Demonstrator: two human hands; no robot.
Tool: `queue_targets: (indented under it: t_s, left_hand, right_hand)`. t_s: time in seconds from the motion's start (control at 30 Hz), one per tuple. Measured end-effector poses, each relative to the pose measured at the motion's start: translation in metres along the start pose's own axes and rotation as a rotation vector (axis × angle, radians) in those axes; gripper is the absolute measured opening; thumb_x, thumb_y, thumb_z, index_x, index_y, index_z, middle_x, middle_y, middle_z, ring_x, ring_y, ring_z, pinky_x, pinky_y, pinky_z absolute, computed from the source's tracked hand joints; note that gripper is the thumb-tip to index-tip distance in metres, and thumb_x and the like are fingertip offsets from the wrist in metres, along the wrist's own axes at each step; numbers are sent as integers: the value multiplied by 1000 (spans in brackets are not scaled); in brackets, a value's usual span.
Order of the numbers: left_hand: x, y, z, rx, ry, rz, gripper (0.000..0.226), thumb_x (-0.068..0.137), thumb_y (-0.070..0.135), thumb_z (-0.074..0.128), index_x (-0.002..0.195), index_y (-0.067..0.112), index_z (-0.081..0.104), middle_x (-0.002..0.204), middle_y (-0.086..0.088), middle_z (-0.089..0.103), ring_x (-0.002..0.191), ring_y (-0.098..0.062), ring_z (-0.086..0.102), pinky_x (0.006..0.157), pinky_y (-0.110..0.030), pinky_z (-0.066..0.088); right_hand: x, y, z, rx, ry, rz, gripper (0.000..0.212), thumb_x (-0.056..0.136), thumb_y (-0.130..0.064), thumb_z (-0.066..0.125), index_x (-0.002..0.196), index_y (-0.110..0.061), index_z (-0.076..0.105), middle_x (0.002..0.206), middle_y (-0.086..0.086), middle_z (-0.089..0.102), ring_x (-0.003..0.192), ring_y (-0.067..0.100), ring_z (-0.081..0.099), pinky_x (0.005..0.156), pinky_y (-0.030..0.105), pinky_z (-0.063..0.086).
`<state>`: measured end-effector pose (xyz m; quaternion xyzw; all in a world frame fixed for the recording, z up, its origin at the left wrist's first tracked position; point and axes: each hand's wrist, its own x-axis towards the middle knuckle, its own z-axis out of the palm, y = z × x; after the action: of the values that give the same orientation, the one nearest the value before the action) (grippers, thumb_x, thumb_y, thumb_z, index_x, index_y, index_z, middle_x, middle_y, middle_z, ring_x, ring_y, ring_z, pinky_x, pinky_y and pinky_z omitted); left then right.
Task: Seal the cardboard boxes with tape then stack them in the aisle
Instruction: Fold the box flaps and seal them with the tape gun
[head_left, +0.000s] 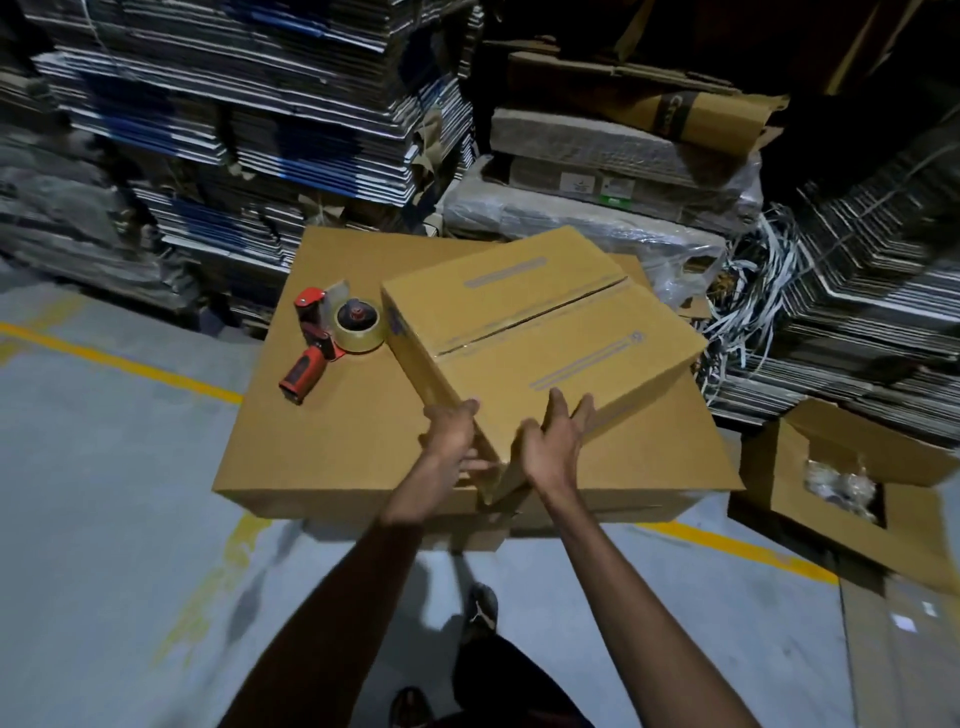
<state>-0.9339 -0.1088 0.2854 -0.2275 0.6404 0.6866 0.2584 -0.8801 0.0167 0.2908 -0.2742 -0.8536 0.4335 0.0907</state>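
— On the big flat carton (363, 431), your left hand (453, 434) and right hand (551, 441) grip the small box's (540, 343) near corner, fingers (558, 402) spread.

— Seam looks partly taped; next you'd likely need the tape gun (332, 340) beside it.

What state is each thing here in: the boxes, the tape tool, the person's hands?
Small box: flaps closed, tape along the seam, tilted, held at its near corner.
Large box: closed, flat, serving as work surface.
Tape dispenser: lying idle on the large box.
Open box: flaps open, on the floor.
Left hand: grips the small box.
Right hand: grips the small box.
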Motion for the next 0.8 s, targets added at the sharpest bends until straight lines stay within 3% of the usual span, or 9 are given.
queue_targets:
  t_s: [0.1,0.17,0.3,0.4,0.5,0.6,0.7,0.8]
  left_hand:
    - [-8,-13,13,-76,-54,-93,56,94,38,73,130,18,35,131,-31,59,92,-40,74,64,-44,65]
    - [-5,-7,7,-59,105,-36,63,89,43,78,129,22,34,129,-20,53,99,-35,69,73,-43,64]
    - [26,47,-15,499,473,492,69,94,43,71,145,23,30,151,-14,30,134,-33,40,103,-45,46]
    - [64,105,-27,736,438,702,59,96,41,66,144,26,35,153,-11,29,140,-34,41,112,-55,43]
    - [105,144,-31,1050,311,654,70,97,47,63,154,24,31,159,-17,28,149,-40,25,119,-58,27]
    - [133,159,-24,1270,241,560,72,99,57,53,159,30,26,160,-20,31,148,-41,25,120,-63,21]
    - [142,163,-15,1414,255,496,69,98,67,44,157,39,24,155,-26,34,141,-45,31,112,-61,32]
    - [131,165,-13,1459,274,462,71,95,73,44,154,38,25,146,-27,37,135,-48,35,103,-58,40]
  right_hand:
    - [9,2,2,-1,105,63,63,97,-20,62,156,-17,41,173,19,-6,159,38,-12,125,54,12]
    - [17,9,1,-13,145,68,66,97,-26,68,157,-17,40,173,20,-6,158,42,-12,125,55,13]
    - [31,25,-3,31,170,59,69,103,-41,61,163,-24,30,171,14,-21,156,50,-7,121,54,20]
    - [56,36,-5,69,176,48,71,104,-45,58,164,-25,28,167,22,-29,156,48,-11,123,52,21]
    - [83,47,-13,122,180,70,67,105,-47,55,164,-25,31,166,31,-22,158,37,-19,122,45,25]
    - [111,49,-24,110,143,40,65,106,-45,53,163,-23,33,166,35,-15,158,37,-17,124,45,24]
    - [141,50,-37,42,118,40,62,106,-44,52,162,-23,36,164,39,-9,158,41,-5,122,46,32]
    - [178,53,-53,-53,52,-3,58,107,-49,47,161,-30,38,165,38,5,156,44,12,113,51,43]
